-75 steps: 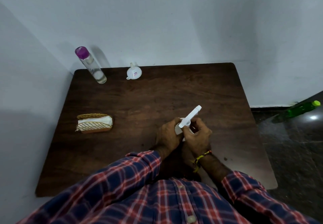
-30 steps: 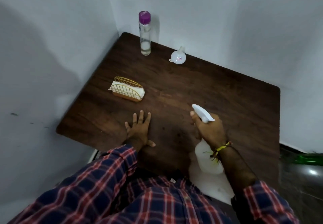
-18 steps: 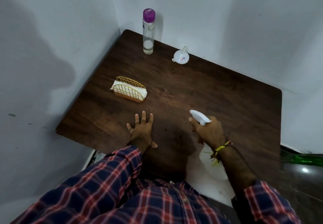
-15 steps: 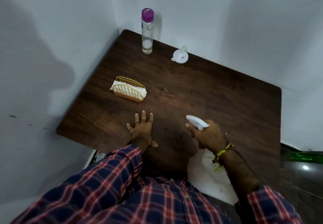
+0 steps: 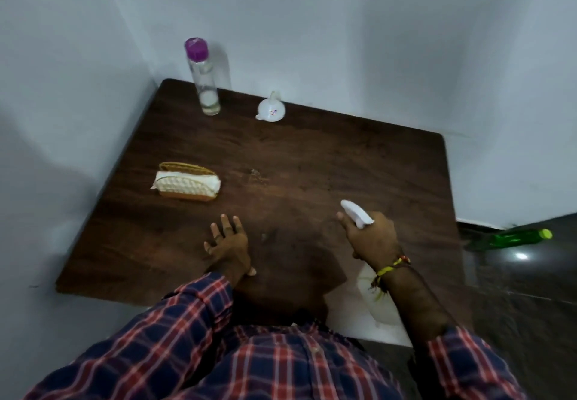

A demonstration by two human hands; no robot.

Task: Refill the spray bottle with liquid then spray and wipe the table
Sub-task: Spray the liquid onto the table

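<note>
My right hand (image 5: 371,237) grips the white spray bottle (image 5: 356,214) by its neck, nozzle pointing up and left over the dark wooden table (image 5: 312,165). The bottle's translucent body (image 5: 379,303) hangs below my wrist near the table's front edge. My left hand (image 5: 228,240) rests flat on the table with fingers spread. A wire holder with white tissues (image 5: 187,182) stands left of centre. At the back are a clear bottle with a purple cap (image 5: 203,79) and a white funnel (image 5: 271,109), lying on its side.
Grey walls close in the table on the left and back. A green bottle (image 5: 512,237) lies on the dark floor to the right of the table. A few small specks (image 5: 257,175) mark the table's middle.
Both hands were on the spray head 2.5 s ago; since then the left hand went flat on the table. In the last second the right hand lowered the nozzle slightly and the view shifted.
</note>
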